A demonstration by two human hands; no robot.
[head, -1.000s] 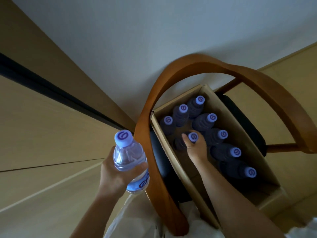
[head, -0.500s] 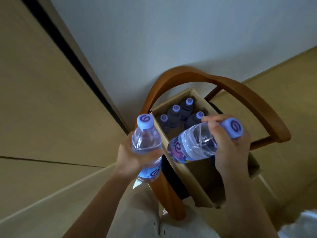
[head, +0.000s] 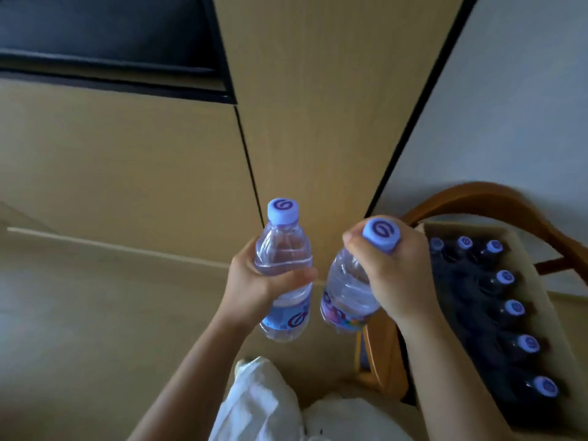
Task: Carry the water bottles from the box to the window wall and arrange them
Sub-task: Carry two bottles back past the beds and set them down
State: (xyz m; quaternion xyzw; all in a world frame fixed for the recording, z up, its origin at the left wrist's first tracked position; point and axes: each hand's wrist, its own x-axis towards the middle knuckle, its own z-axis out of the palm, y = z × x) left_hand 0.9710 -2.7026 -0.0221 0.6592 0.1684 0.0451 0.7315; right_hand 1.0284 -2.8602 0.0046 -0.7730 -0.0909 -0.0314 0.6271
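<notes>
1. Left hand (head: 254, 281) gripped one upright water bottle (head: 283, 272).
2. Right hand (head: 394, 275) gripped a second, tilted bottle (head: 346, 294) by its neck.
3. Box (head: 528, 281), on the chair (head: 477, 198), held seven capped bottles (head: 506, 276).

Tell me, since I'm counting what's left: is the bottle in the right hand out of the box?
Out. The right hand holds its bottle clear of the box.

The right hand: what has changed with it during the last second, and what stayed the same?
The right hand reached into the box, gripped a second bottle and lifted it out; it now holds it beside the first bottle. The view swung left, away from the box. The left hand kept its grip on the first bottle.
</notes>
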